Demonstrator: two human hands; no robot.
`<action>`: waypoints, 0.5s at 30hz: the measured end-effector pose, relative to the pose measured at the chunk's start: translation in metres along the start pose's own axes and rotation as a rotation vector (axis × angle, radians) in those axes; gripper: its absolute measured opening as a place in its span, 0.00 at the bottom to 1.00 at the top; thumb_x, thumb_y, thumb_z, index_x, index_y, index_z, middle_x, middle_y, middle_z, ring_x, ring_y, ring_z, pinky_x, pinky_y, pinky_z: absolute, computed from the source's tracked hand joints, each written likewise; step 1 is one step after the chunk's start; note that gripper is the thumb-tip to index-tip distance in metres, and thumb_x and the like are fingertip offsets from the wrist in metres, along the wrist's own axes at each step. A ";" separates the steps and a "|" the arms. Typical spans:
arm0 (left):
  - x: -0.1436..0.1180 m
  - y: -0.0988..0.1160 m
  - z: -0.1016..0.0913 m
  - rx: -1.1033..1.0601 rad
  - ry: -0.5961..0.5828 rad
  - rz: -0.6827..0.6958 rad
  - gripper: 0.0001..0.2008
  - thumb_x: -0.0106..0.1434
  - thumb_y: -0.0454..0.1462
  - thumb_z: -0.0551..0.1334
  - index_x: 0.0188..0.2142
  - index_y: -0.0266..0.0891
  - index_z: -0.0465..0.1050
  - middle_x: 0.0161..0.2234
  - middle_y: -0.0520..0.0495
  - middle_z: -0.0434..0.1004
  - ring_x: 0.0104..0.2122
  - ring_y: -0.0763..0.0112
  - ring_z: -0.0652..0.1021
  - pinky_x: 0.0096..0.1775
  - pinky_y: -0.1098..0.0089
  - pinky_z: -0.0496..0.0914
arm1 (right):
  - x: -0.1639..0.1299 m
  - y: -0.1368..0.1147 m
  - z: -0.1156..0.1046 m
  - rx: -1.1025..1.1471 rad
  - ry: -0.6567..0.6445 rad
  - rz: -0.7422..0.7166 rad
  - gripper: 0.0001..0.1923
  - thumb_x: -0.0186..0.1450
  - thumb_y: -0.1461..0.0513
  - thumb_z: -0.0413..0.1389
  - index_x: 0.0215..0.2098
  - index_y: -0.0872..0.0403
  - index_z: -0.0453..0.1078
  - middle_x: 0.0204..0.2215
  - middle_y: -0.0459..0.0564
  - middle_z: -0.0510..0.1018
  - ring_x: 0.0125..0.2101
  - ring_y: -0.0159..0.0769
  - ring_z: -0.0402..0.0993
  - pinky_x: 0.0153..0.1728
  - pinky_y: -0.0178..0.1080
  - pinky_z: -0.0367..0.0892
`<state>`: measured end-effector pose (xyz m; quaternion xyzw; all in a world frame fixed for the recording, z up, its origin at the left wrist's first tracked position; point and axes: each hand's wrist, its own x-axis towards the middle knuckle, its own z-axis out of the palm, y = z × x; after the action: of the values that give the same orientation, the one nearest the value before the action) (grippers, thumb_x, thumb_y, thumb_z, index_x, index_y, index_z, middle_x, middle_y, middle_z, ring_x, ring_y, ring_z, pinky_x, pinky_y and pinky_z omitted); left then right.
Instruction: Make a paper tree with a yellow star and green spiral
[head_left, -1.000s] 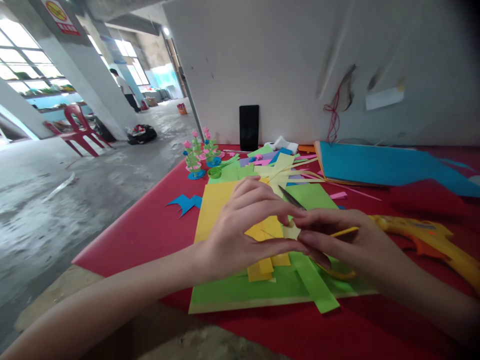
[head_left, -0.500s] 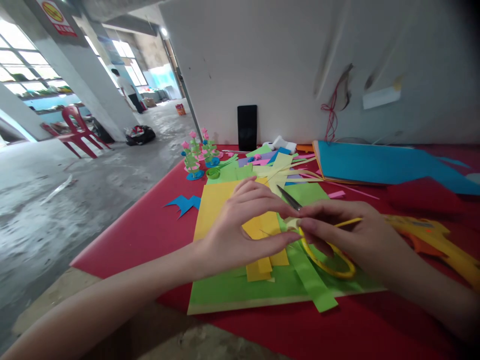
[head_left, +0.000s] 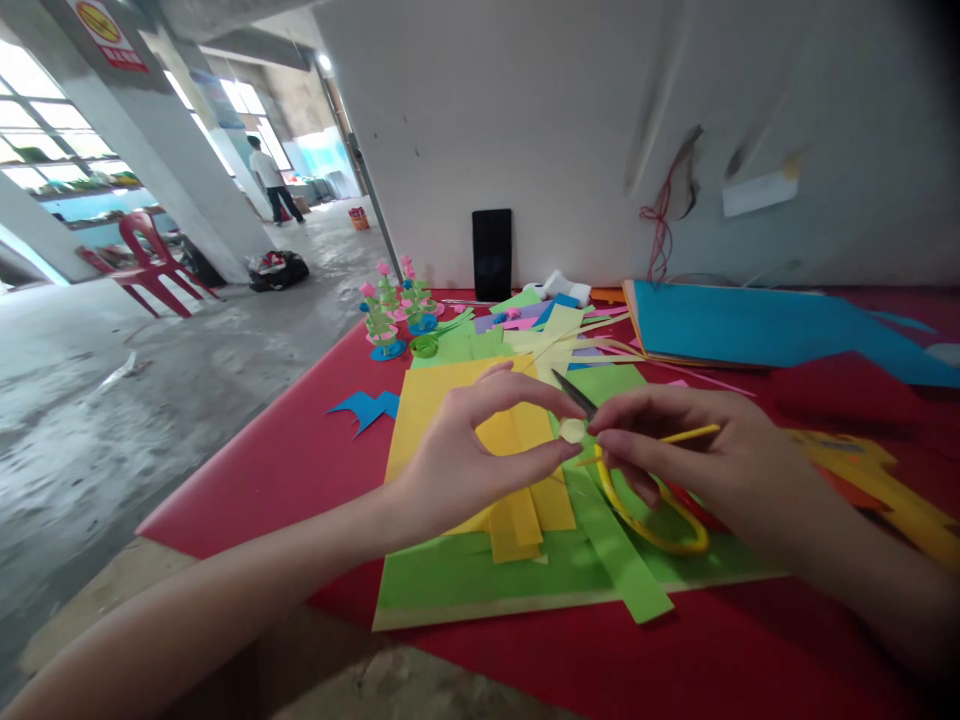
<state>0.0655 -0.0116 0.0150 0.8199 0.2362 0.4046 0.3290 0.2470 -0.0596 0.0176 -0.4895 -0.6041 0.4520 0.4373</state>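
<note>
My left hand (head_left: pixel 480 440) pinches a small pale-yellow paper piece (head_left: pixel 571 431), roundish and many-sided, between thumb and index finger. Close beside it, my right hand (head_left: pixel 675 445) has its fingers closed around a thin yellow stick (head_left: pixel 691 433), which shows on both sides of the fingers. Its fingertips are at the paper piece's right edge; I cannot tell whether they touch it. Scissors (head_left: pixel 652 540) with yellow handles lie below the right hand, partly hidden by it. Under both hands are yellow paper (head_left: pixel 427 400), green paper (head_left: pixel 450 590) and a green strip (head_left: pixel 630 575).
Small paper plant models (head_left: pixel 386 325) stand at the back left of the red table (head_left: pixel 285 450). A black phone (head_left: pixel 492 255) leans on the wall. Blue sheets (head_left: pixel 765 325) lie at the back right, a yellow glue gun (head_left: pixel 847 455) at the right. One person (head_left: pixel 271 180) stands far off.
Both hands have shifted slightly up and left. The pale-yellow paper piece now shows its face more fully, and the stick's left end has come into view. The distant person has moved right.
</note>
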 end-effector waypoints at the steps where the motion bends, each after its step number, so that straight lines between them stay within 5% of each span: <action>1: 0.000 0.000 0.000 -0.019 0.008 -0.017 0.06 0.54 0.33 0.63 0.33 0.39 0.70 0.34 0.51 0.77 0.35 0.72 0.75 0.56 0.61 0.54 | 0.000 0.000 0.000 0.018 -0.007 0.010 0.04 0.57 0.59 0.58 0.28 0.51 0.71 0.16 0.39 0.68 0.15 0.21 0.63 0.16 0.25 0.62; 9: 0.001 -0.002 -0.001 -0.326 0.025 -0.010 0.09 0.51 0.30 0.65 0.33 0.39 0.70 0.33 0.49 0.75 0.37 0.70 0.75 0.44 0.66 0.68 | 0.000 -0.009 0.004 0.156 -0.029 0.068 0.07 0.51 0.63 0.63 0.28 0.54 0.70 0.18 0.41 0.72 0.17 0.25 0.69 0.17 0.27 0.69; 15: 0.000 -0.004 0.000 -0.409 0.018 0.027 0.10 0.51 0.28 0.65 0.33 0.39 0.69 0.33 0.49 0.75 0.38 0.70 0.75 0.46 0.65 0.68 | -0.001 -0.008 0.001 0.189 -0.074 0.059 0.04 0.54 0.63 0.60 0.28 0.55 0.72 0.19 0.43 0.75 0.18 0.26 0.71 0.18 0.25 0.69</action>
<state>0.0646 -0.0090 0.0123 0.7354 0.1410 0.4558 0.4811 0.2450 -0.0613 0.0251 -0.4468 -0.5598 0.5372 0.4454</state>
